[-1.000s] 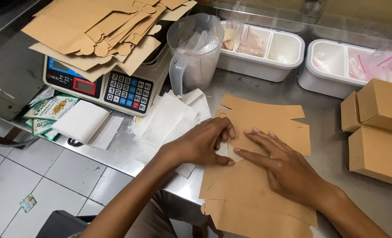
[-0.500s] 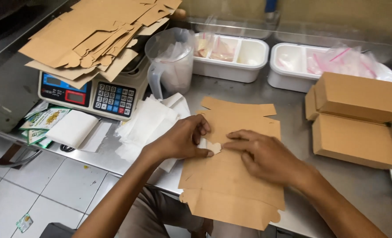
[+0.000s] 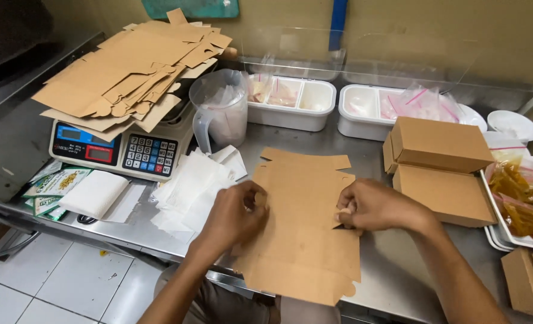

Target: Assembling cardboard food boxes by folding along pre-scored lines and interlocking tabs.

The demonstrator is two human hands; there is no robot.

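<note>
2 hands on a flat cardboard box blank [image 3: 302, 228]

It lies on the steel table [image 3: 392, 270]; left hand [image 3: 236, 216] pinches its left edge, right hand [image 3: 374, 207] grips its right edge, near 2 folded boxes [image 3: 440, 168].

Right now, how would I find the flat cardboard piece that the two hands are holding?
Look at the steel table, near its front edge in the middle. There lies a flat brown box blank, unfolded, with the left hand on its left edge and the right hand on its right edge. Unlike the blanks piled on the scale, it lies alone, and unlike the closed boxes to its right, it is not yet folded.
</note>
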